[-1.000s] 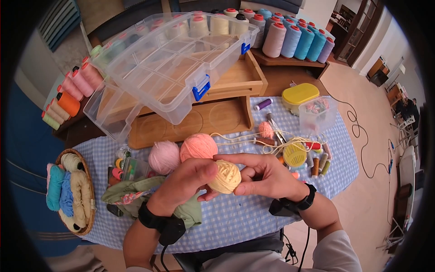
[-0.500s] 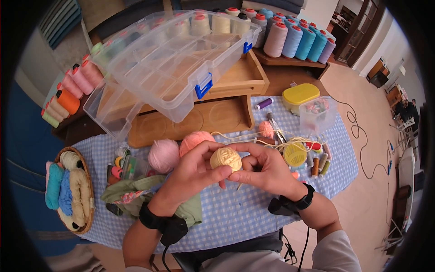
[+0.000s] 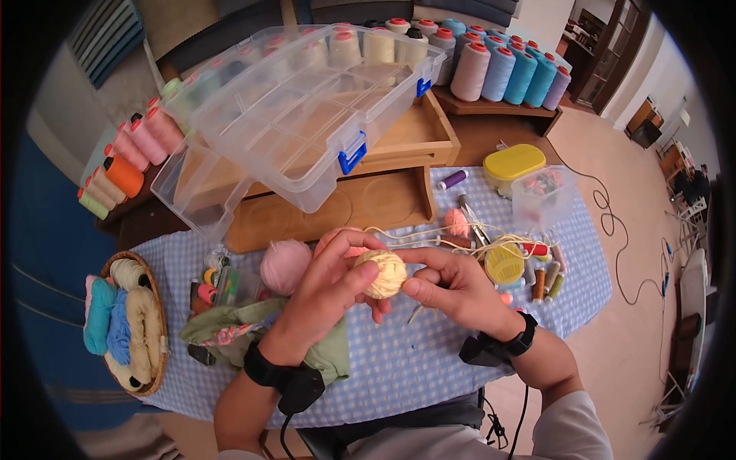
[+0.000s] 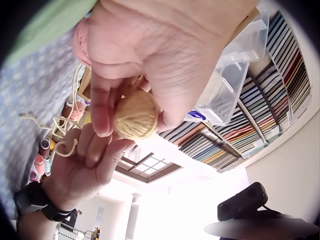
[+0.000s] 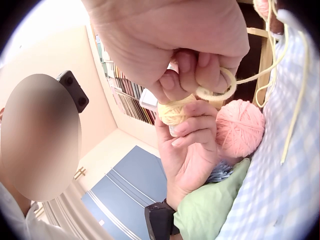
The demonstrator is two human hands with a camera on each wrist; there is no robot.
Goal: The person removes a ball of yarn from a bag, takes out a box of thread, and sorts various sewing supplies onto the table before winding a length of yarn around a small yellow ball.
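A small pale-yellow ball of yarn (image 3: 387, 274) is up in front of me, over the table. My left hand (image 3: 326, 287) grips it between thumb and fingers. At its right side, my right hand (image 3: 454, 287) has curled fingers, with the fingertips right at the ball. In the right wrist view a yellow yarn strand (image 5: 256, 77) loops at these curled fingers, which pinch it. Its loose length trails over the cloth. Behind my left hand sit a coral yarn ball (image 5: 240, 127), partly hidden, and a pink yarn ball (image 3: 285, 266).
A wicker basket (image 3: 162, 337) of skeins stands left, near a green cloth (image 3: 330, 356). A clear compartment box (image 3: 268, 138) lies over a wooden tray (image 3: 307, 218) at the back. To the right are a yellow-lidded container (image 3: 515, 162), a small coral ball (image 3: 456, 222) and several thread spools.
The yellow ball has risen a little and turned in my fingers. My right hand has drawn slightly right, its fingers less wrapped about the ball. The left hand now covers more of the coral ball.
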